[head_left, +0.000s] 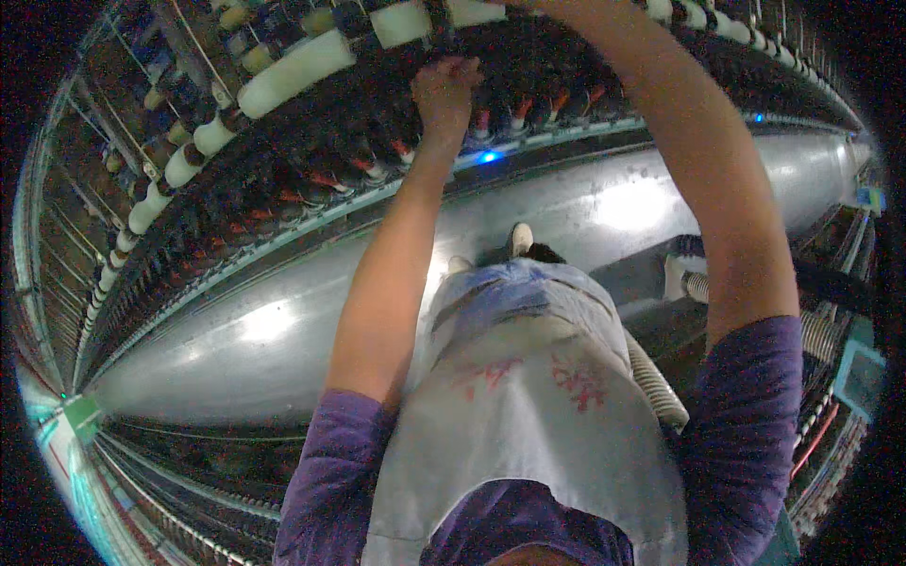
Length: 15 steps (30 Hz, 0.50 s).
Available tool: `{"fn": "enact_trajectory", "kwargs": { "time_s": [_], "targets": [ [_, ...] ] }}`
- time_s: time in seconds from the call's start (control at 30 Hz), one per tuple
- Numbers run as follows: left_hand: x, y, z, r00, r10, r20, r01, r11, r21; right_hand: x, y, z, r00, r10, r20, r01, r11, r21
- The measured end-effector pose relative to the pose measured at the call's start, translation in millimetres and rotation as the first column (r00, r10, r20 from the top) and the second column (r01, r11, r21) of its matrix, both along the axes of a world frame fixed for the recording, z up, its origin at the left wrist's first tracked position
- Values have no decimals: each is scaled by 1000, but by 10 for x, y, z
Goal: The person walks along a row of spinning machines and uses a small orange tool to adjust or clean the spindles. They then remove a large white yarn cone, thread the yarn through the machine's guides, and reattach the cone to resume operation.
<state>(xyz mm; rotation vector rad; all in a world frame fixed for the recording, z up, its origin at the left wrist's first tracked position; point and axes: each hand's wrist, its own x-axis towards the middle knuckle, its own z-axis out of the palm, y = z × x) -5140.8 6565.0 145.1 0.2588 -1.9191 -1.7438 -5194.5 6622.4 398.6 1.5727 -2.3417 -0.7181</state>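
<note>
My left hand (445, 87) reaches up to the spinning machine, just below a white roller (401, 24). Its fingers are curled and pressed together; whatever they may hold is too small or too dark to make out. Below and beside it stands a row of spindles with red and white bobbins (520, 111). My right arm bends over the machine at the upper right. Only a bit of my right hand (543, 4) shows at the top edge, by the rollers, and its fingers are cut off.
A long curved row of white rollers (297, 74) runs along the machine. A blue light (488, 157) glows on the rail below the spindles. Shiny grey floor (255, 330) lies between this machine and another behind me. A ribbed hose (658, 382) hangs by my right side.
</note>
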Motion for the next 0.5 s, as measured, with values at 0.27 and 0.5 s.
{"fn": "enact_trajectory", "kwargs": {
  "time_s": [0.27,0.5],
  "targets": [
    [435,197,258,978,193,82,-134,875,-465,315,271,108,999,-24,39,27,996,-88],
    [1590,457,-148,947,9,322,53,981,-185,1378,2379,-946,881,35,473,334,660,-672]
  ]
}}
